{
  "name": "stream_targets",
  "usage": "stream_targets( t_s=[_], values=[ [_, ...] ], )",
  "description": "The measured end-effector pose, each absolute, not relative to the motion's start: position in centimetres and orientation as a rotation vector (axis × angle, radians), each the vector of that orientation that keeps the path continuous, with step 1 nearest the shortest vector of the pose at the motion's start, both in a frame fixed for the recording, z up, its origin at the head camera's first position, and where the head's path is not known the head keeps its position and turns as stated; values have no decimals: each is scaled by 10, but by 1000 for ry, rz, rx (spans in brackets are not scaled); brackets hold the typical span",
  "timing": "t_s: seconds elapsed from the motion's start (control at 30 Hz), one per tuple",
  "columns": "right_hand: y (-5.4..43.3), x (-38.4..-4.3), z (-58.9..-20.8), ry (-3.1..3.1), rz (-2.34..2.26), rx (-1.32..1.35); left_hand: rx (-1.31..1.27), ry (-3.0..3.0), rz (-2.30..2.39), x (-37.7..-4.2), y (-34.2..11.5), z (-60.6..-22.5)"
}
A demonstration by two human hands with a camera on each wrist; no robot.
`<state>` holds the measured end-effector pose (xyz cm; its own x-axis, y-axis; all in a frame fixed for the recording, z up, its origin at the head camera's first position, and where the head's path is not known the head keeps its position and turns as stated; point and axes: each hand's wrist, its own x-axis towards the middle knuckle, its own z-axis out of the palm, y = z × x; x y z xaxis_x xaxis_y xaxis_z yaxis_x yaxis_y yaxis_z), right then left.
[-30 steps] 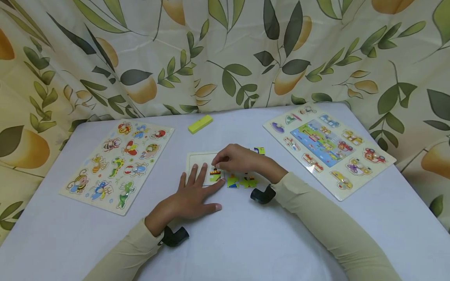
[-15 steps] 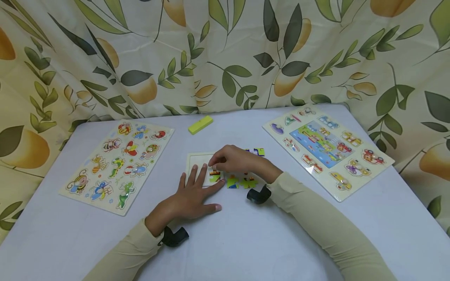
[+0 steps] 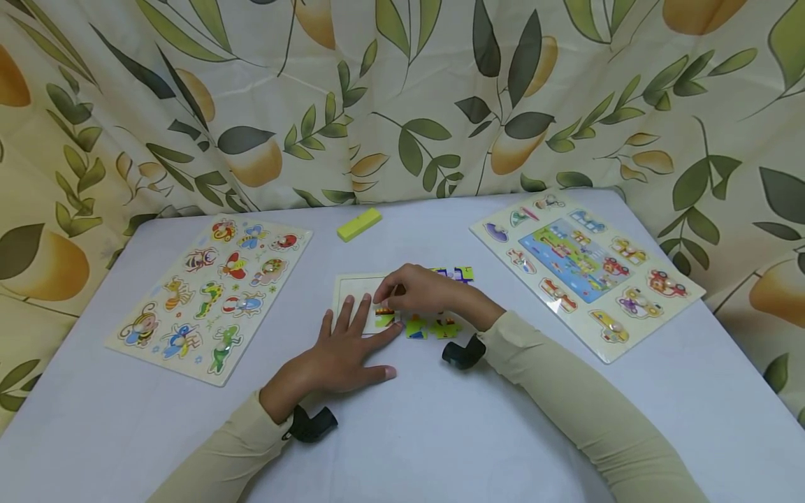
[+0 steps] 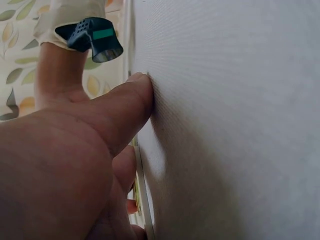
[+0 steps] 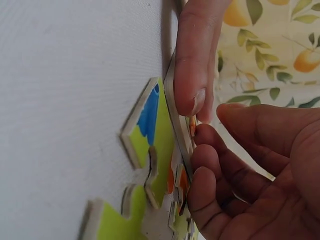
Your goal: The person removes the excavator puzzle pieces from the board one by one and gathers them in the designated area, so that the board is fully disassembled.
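My left hand (image 3: 346, 360) lies spread, its fingertips on the small white puzzle board (image 3: 355, 283) and its thumb on the cloth. Over the board's right side, my right hand (image 3: 420, 290) has its fingers bent, thumb and fingers at a small jigsaw piece (image 5: 192, 125) by the left index fingertip. The fingers partly hide that piece. A green-and-orange piece (image 3: 385, 321) shows on the board below the right fingertips. Just right of the board lie a green-and-blue piece (image 3: 415, 327) and another green piece (image 3: 446, 327). Purple-and-yellow pieces (image 3: 464, 273) sit behind the right hand.
An insect picture board (image 3: 210, 297) lies on the left. On the right is a vehicle picture board (image 3: 588, 269) with knobbed pieces. A yellow-green block (image 3: 359, 224) rests near the back of the white cloth (image 3: 402, 447). A leaf-patterned curtain (image 3: 402, 105) hangs behind.
My right hand has shifted slightly left over the board, uncovering more of the purple-and-yellow pieces. My left hand has stayed in place.
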<state>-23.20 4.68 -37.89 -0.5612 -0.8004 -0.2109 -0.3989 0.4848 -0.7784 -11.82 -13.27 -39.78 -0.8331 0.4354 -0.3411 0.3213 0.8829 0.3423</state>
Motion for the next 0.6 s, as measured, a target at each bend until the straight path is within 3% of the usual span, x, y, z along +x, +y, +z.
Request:
stream_targets(
  t_s=[0.6],
  values=[
    [50,-232,-381,2151,-998,-982,554,2652,382,-117,-133,-399]
  ],
)
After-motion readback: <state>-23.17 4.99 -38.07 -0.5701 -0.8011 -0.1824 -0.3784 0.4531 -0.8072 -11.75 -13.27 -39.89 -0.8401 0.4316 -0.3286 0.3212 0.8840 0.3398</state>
